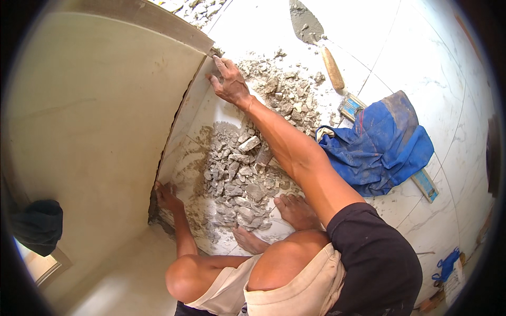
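A long, pale marbled tile strip (183, 129) runs along the foot of the smooth cream wall (105, 100), the right hand (230, 84) touching its far end with fingers spread, the left hand (168, 197) at its near end, grip too hidden to tell. Beside it lies grey broken rubble (234, 181); farther right, a wooden-handled trowel (329, 60) and crumpled blue cloth (371, 142).

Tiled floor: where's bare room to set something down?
Bare tile shows right of the trowel, above the blue cloth, and again right of that cloth. Rubble crowds the area from the right hand down to the feet.
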Motion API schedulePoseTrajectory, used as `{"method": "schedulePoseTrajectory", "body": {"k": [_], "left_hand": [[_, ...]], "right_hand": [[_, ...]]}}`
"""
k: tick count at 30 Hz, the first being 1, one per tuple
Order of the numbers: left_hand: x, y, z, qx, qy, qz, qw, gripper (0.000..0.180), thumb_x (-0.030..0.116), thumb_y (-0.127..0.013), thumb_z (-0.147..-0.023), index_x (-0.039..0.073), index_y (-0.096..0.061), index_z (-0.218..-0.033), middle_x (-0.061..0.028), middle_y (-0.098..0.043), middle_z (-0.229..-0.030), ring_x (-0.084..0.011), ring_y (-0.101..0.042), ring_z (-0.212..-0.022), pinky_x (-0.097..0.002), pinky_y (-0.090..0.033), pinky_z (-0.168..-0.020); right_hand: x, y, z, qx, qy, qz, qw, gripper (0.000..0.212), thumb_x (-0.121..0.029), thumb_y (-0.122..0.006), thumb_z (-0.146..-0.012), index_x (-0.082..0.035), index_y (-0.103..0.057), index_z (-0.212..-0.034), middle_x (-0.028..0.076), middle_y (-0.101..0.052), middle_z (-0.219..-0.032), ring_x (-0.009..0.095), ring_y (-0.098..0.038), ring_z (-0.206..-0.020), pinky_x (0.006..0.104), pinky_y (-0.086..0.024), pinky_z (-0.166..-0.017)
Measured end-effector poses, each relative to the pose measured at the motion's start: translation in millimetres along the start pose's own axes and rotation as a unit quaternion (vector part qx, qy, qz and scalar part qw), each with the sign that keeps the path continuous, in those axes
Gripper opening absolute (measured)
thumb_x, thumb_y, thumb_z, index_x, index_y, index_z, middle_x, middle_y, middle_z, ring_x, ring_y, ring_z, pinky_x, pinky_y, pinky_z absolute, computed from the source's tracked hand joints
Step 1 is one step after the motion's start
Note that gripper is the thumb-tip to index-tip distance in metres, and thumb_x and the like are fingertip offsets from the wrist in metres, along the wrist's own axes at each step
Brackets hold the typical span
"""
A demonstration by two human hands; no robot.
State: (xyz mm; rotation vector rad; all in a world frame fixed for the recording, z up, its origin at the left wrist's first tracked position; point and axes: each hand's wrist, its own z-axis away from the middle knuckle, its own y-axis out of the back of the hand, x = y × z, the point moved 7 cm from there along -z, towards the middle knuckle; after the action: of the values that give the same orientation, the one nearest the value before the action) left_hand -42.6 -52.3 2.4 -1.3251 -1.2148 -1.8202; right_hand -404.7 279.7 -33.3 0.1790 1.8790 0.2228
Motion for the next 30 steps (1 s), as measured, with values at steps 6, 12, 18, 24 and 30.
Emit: {"method": "schedulePoseTrajectory", "body": {"k": [6, 12, 18, 24, 30], "left_hand": [[3, -3, 2, -0.014, -0.004, -0.004, 1.000, 0.059, 0.046, -0.071, -0.087, 0.000, -0.060, -0.123, -0.0142, -0.059, -0.125, -0.0317, -0.056, -0.118, -0.0469, -0.051, -0.096], [7, -7, 7, 0.009, 0.001, 0.024, 1.000, 0.059, 0.046, -0.072, -0.087, 0.000, -0.061, -0.122, -0.0148, -0.060, -0.124, -0.0322, -0.056, -0.119, -0.0474, -0.051, -0.097], [-23, 9, -15, -0.041, -0.029, 0.030, 0.998, 0.055, 0.041, -0.073, -0.087, 0.001, -0.061, -0.123, -0.0147, -0.060, -0.127, -0.0293, -0.058, -0.116, -0.0458, -0.051, -0.092], [-22, 5, -16, 0.019, 0.015, 0.068, 0.997, 0.038, 0.031, -0.074, -0.088, 0.003, -0.066, -0.112, -0.0076, -0.065, -0.109, -0.0187, -0.059, -0.096, -0.0386, -0.052, -0.082], [-18, 11, -21, 0.077, -0.054, 0.051, 0.994, 0.025, 0.028, -0.077, -0.087, 0.005, -0.069, -0.091, 0.0035, -0.059, -0.076, -0.0057, -0.051, -0.069, -0.0252, -0.049, -0.062]], "right_hand": [[-1, 2, -1, 0.037, 0.038, 0.040, 0.998, 0.060, -0.024, -0.070, -0.087, 0.005, -0.049, -0.134, 0.024, -0.055, -0.122, 0.036, -0.059, -0.108, 0.0403, -0.051, -0.091], [2, 2, -2, 0.036, 0.041, 0.037, 0.998, 0.058, -0.022, -0.069, -0.088, 0.006, -0.049, -0.134, 0.022, -0.056, -0.122, 0.035, -0.061, -0.104, 0.0392, -0.051, -0.090], [8, -6, -3, 0.037, 0.052, 0.041, 0.997, 0.053, -0.015, -0.068, -0.088, 0.006, -0.049, -0.133, 0.021, -0.057, -0.118, 0.030, -0.067, -0.084, 0.0377, -0.055, -0.082], [9, -3, -7, 0.052, 0.092, 0.080, 0.991, 0.051, -0.015, -0.072, -0.087, 0.003, -0.054, -0.131, 0.015, -0.060, -0.098, 0.022, -0.064, -0.073, 0.0349, -0.053, -0.067], [0, -16, -4, -0.001, 0.091, 0.064, 0.994, 0.067, -0.026, -0.075, -0.087, 0.008, -0.045, -0.137, 0.017, -0.052, -0.118, 0.025, -0.067, -0.092, 0.0333, -0.057, -0.074]]}}
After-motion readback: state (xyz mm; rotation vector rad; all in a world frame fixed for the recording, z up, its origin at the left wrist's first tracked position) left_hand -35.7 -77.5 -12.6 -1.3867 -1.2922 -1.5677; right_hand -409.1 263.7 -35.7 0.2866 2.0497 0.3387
